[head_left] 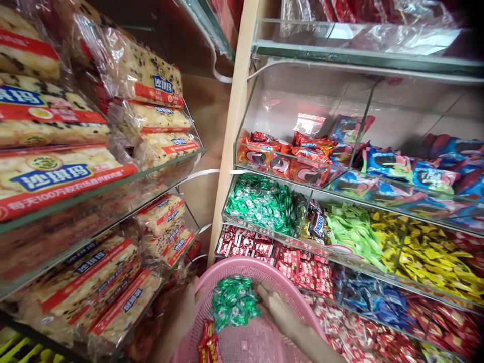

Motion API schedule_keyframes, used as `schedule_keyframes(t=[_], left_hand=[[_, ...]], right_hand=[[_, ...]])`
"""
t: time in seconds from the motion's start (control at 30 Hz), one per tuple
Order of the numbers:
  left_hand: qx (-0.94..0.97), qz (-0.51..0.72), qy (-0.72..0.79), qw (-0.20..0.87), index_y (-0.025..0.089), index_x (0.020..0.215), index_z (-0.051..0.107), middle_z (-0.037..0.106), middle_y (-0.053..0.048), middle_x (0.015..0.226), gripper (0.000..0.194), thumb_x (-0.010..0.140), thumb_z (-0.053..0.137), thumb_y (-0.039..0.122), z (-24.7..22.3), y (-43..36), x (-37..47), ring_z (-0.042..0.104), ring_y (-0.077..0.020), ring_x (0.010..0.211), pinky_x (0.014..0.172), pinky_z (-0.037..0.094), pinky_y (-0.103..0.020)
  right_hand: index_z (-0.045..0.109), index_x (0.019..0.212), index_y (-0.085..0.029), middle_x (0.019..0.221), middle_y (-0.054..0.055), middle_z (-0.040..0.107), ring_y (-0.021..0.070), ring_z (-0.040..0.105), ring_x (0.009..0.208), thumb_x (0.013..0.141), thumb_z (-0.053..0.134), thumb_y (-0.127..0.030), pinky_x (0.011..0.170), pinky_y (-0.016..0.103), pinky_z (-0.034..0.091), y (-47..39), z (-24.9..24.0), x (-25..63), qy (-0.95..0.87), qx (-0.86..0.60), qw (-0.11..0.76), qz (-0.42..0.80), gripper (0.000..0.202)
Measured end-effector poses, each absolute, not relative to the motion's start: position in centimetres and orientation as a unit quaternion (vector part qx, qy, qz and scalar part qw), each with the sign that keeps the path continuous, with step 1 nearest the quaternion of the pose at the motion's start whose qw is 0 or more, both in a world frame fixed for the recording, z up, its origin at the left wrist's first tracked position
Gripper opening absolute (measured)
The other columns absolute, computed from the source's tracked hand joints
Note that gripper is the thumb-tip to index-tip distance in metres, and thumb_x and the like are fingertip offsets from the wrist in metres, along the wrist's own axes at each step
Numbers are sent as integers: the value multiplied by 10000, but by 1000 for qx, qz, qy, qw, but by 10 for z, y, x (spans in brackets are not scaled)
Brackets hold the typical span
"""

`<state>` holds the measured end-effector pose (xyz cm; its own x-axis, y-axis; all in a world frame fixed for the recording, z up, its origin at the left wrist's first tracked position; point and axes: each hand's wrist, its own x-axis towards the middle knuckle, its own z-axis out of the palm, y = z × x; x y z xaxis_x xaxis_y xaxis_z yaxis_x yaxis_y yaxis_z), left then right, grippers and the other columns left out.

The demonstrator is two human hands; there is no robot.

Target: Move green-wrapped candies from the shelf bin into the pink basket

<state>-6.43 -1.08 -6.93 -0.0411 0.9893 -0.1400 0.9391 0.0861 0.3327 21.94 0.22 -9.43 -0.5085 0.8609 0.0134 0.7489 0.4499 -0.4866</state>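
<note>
A pink plastic basket (298,297) stands low in front of me, with a pile of green-wrapped candies (236,301) inside and a few red-and-yellow packets (209,345) at its lower left. My left hand (188,300) grips the basket's left rim; its fingers are partly hidden and blurred. Inside the basket, my right hand (269,300) lies against the right side of the green candies, fingers stretched out and nothing visibly held. Behind the basket, similar green candies (260,204) fill a clear shelf bin.
Glass shelves on the left hold wrapped sachima bars (56,174), their edges close to my left arm. A wooden post (230,131) divides the shelving. Clear bins on the right hold red cookie packs (310,161), Snickers bars (316,222), yellow-wrapped sweets (431,257) and blue-wrapped sweets (370,295).
</note>
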Motion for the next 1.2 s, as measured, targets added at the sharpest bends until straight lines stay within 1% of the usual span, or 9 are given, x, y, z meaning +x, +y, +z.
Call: schedule_keyframes(t=[0.13,0.33,0.43,0.6,0.77,0.9,1.0,1.13,1.2], left_hand=[[675,74,714,167,162,1051,623,734,-111,980,390,945,304,362,-70,-11,-64,689,-211,941,763,454,-270],[669,72,719,174,155,1098,605,730,-111,1010,373,947,330,356,-73,-10,-65,688,-211,955,762,452,-270],[662,65,727,170,163,1126,596,731,-107,1009,365,949,342,357,-75,-9,-65,686,-214,964,771,448,-275],[664,69,725,172,180,1080,603,735,-85,971,326,945,354,341,-75,-8,-66,691,-203,949,754,447,-265],[661,73,726,175,186,1075,606,735,-83,990,343,948,335,355,-73,-10,-65,687,-207,971,773,452,-272],[665,64,724,170,180,1099,602,732,-97,1016,374,947,311,361,-73,-10,-65,683,-215,987,795,458,-283],[670,64,721,165,172,1097,609,727,-114,1044,399,944,295,366,-74,-9,-66,681,-222,993,809,463,-292],[665,73,722,175,176,1100,617,725,-109,1062,393,932,311,357,-74,-10,-65,678,-218,1001,819,465,-293],[649,94,731,190,195,1086,628,726,-87,1071,371,920,336,354,-75,-10,-64,673,-203,1013,829,461,-275]], right_hand=[[587,1036,-230,1030,66,622,214,613,933,894,440,-156,819,322,496,8,-95,220,-840,-481,135,213,217],[587,1071,-224,1061,76,621,230,611,928,900,453,-217,826,347,493,18,-111,223,-839,-473,162,216,217],[583,1051,-224,1069,73,615,227,610,931,881,469,-215,813,340,495,18,-114,227,-834,-473,169,228,205],[573,962,-221,1006,61,615,222,607,912,877,449,-185,782,333,490,16,-111,229,-836,-465,174,235,155],[579,1008,-226,1050,72,622,239,613,930,879,495,-210,779,339,490,15,-101,228,-836,-489,150,199,155],[574,1008,-226,1025,67,626,230,620,881,901,550,-345,742,323,489,14,-58,217,-857,-473,148,139,161],[562,951,-220,930,47,609,186,611,769,947,480,-413,664,284,468,21,-5,200,-871,-447,183,93,209],[548,915,-210,860,35,600,154,585,746,983,411,-298,691,261,436,55,64,178,-853,-413,317,31,176],[547,895,-205,857,34,594,156,567,741,957,442,-222,680,262,414,82,86,170,-836,-435,336,-15,123]])
